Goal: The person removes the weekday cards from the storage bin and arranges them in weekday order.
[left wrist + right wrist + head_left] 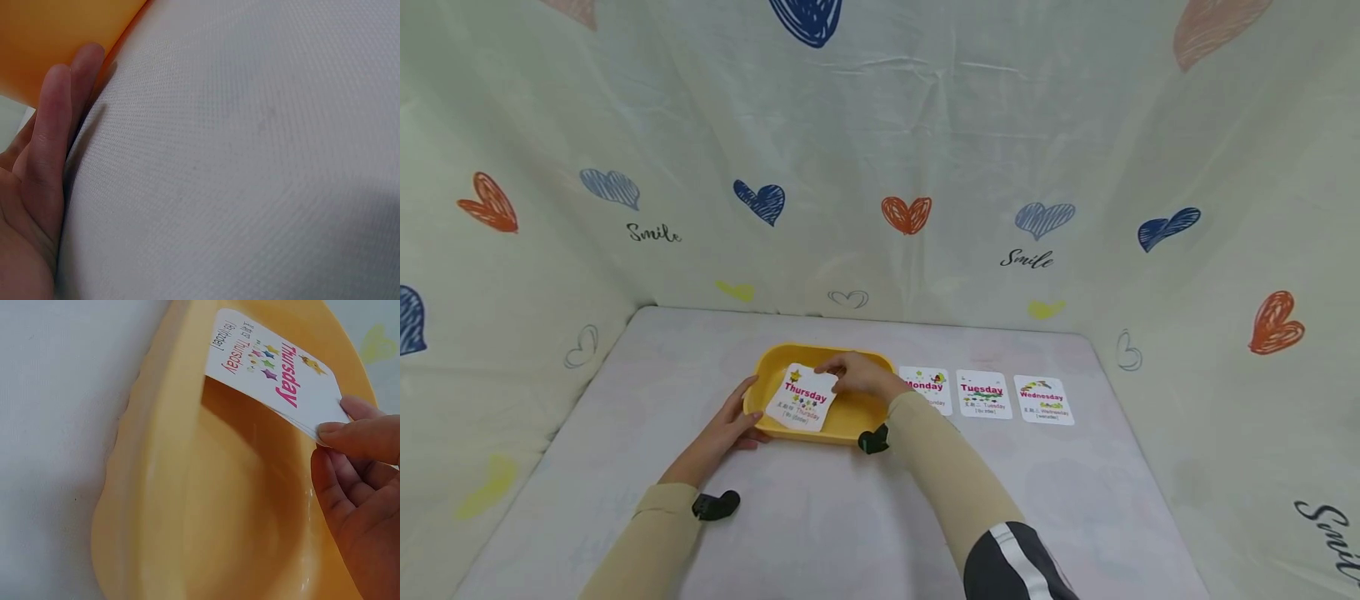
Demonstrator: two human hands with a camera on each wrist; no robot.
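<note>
Thursday card (801, 397): tilted, face up, over L half of yellow tray (853, 418); in R wrist view its edge looks layered, can't tell if >1 card. R hand (861, 375) pinches it at 1 corner, thumb on printed face, finger(s) behind. L hand (728, 423) at tray's L end, touching; 2 fingers seen straight vs. outer wall in L wrist view; can't tell if rim is pinched.

R of tray, 3 cards in 1 row on white counter (820, 517), L to R: Monday card (936, 393) (nearest tray, partly hidden by R arm), Tuesday card (983, 397), Wednesday card (1044, 402). All 3 face up, spaced apart.

Arms: beige sleeves (951, 483), 1 black wrist device (715, 505) each. Behind counter: pale cloth (970, 125) w/ hearts, "Smile" print.
</note>
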